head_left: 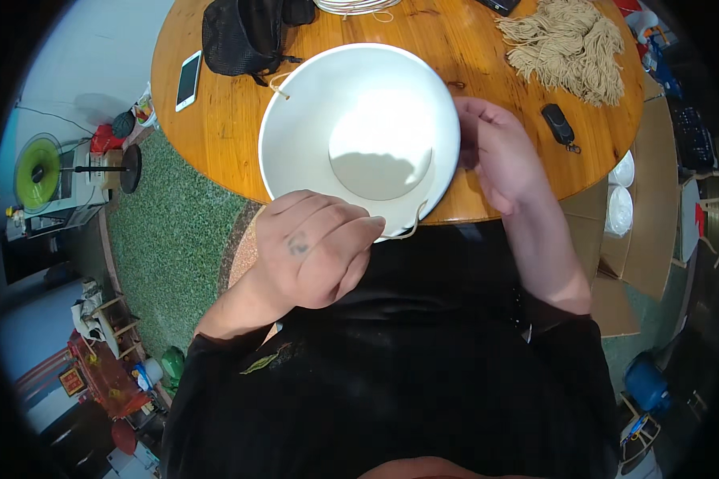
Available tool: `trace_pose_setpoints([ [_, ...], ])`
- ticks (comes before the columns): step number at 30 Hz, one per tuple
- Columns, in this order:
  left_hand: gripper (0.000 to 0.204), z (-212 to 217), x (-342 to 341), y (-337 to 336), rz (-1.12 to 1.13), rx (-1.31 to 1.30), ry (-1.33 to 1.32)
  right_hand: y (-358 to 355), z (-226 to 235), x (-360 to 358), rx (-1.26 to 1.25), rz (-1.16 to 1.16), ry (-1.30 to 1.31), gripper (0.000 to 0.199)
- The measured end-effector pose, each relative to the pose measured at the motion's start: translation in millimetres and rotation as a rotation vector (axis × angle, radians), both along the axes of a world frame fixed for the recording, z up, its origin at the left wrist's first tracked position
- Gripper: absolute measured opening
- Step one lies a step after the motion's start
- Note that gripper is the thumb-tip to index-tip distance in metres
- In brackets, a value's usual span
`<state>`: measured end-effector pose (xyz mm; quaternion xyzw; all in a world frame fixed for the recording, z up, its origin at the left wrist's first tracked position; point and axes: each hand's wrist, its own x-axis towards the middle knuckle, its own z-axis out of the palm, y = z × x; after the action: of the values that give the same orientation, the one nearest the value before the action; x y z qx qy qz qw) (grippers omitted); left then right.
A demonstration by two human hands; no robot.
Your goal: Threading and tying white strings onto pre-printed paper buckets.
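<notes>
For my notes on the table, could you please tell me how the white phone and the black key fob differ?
The white phone lies near the table's left edge, while the black key fob lies on the right, beside the right hand. The phone is flat, long and pale; the key fob is smaller and dark. Both rest untouched on the wooden table.

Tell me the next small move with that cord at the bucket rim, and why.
Probably draw the cord further through the rim: the left hand pinches its end at the near edge of the white bucket, while the right hand steadies the far side.
</notes>
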<state>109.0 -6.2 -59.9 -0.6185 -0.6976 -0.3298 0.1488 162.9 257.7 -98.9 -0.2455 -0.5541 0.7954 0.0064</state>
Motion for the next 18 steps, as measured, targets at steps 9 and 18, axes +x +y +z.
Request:
trace_pose_setpoints([
  [9, 0.035, 8.0, -9.7, -4.8, -0.018, 0.012, -0.012, 3.1, 8.0, -10.8, 0.082, 0.246, 0.101, 0.026],
  [18, 0.029, 7.8, -7.1, -12.3, -0.02, 0.011, 0.03, 11.3, 9.2, -9.0, -0.231, 0.396, 0.04, 0.022],
])
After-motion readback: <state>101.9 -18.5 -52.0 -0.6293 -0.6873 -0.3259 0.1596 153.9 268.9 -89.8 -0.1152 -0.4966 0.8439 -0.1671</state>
